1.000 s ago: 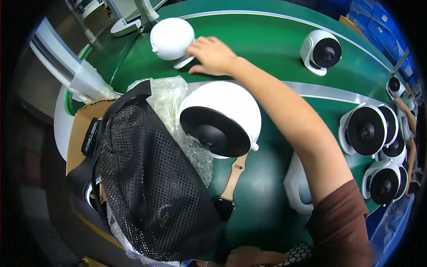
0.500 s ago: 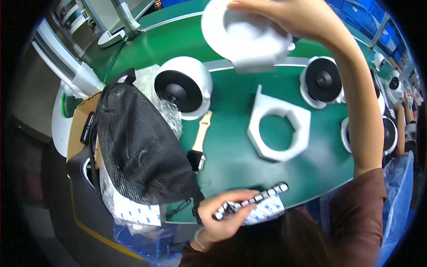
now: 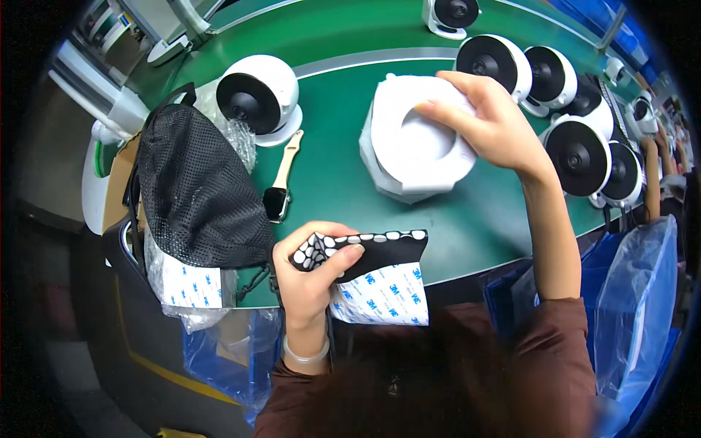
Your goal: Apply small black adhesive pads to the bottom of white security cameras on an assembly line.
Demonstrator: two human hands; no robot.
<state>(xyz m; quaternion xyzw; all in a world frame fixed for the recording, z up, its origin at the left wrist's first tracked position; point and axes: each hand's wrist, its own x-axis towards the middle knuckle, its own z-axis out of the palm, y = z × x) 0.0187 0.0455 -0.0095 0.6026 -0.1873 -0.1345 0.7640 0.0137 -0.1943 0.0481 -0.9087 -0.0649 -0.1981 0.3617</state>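
Note:
My left hand (image 3: 299, 281) pinches a strip of black adhesive pads (image 3: 391, 252) with white round ends, between thumb and fingers. From the strip hangs a white backing sheet (image 3: 387, 296) with blue print, near the table's front edge. My right hand (image 3: 500, 128) grips the rim of a white round device (image 3: 398, 164), fingers over its far edge and thumb at the recess in its base. The device sits base up on the white foam holder (image 3: 374, 175), which is mostly hidden under it.
A black mesh bag (image 3: 201, 186) and a watch (image 3: 277, 201) lie left on the green table (image 3: 328, 175). A white camera with a black front (image 3: 252, 102) stands behind them. Several similar cameras (image 3: 577, 157) crowd the right side. Blue bins with clear liners (image 3: 635, 292) stand at the right.
My right hand has brought the white device down and nearer, from the far side onto the foam holder. My left hand has turned the pad strip, and more of its backing sheet shows.

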